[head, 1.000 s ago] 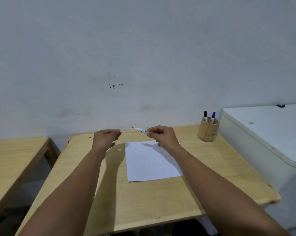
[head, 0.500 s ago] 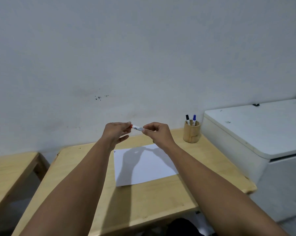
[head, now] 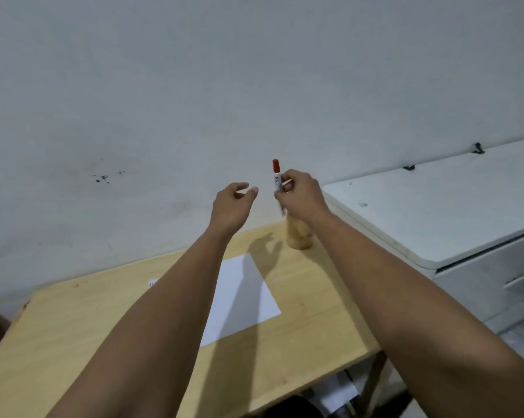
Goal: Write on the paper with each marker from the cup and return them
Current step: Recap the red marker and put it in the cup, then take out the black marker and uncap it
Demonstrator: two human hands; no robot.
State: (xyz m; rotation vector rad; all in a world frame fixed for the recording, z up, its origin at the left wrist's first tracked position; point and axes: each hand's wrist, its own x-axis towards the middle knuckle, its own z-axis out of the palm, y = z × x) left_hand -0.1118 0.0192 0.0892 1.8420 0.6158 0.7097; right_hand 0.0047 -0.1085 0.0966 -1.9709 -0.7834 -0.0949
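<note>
Red marker [head: 277, 179] upright, capped, red cap at the top, long axis near vertical, lower end pointing down toward the cup [head: 298, 235]. Pinched mid-barrel in the right hand [head: 297, 197], fingers closed round it, lower end of the barrel showing just under the hand and close above the cup's mouth, which lies hidden behind hand and wrist. Left hand [head: 232, 206] just beside, apart from the marker, fingers loosely curled and thumb near forefinger, holding nothing visible. Judged as the return step: marker capped and on its way back into the cup. Best done by keeping the barrel vertical, bringing the lower end over the middle of the opening, lowering until it goes inside the rim, and only then loosening the pinch. Worth minding: other markers in the cup cannot be seen here, so room inside unknown; a slanted entry could catch the rim and tip the light cup. Cup standing near the far right corner of the table [head: 73, 333], close to the wall [head: 254, 70]. Paper [head: 242, 297] flat mid-table, nearer than the cup and partly under the left forearm; a faint mark at its far left corner, too small to read. White cabinet [head: 435, 206] to the right of the table.
</note>
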